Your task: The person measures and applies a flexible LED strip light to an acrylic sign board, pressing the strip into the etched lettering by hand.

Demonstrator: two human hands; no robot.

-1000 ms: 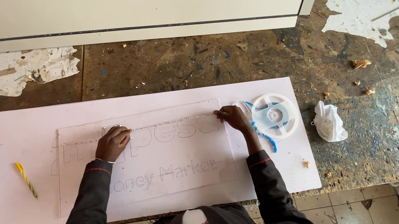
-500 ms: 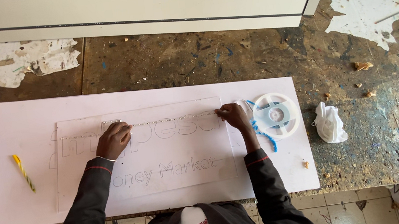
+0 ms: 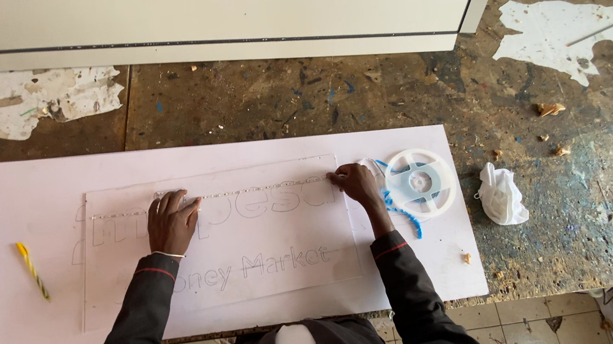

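A long white board (image 3: 2, 196) lies across the workbench, with a clear engraved sheet (image 3: 289, 277) on top of it. A thin pale strip (image 3: 254, 190) runs straight along the upper part of the clear sheet. My left hand (image 3: 171, 221) lies flat on the strip's left part, fingers pressing down. At the strip's right end my right hand (image 3: 357, 183) pinches it between fingers and thumb. Just right of that hand sits a white reel (image 3: 420, 182) with a blue liner (image 3: 398, 211) trailing from it.
A yellow twisted tool (image 3: 32, 270) lies on the board at the left. A crumpled white bag (image 3: 500, 194) sits on the paint-stained bench (image 3: 568, 240) beside the reel. A large white sign panel (image 3: 223, 17) stands along the back. Small scraps are scattered at the right.
Both hands stay on the strip. My left hand has shifted slightly along it; the view has drifted a little.
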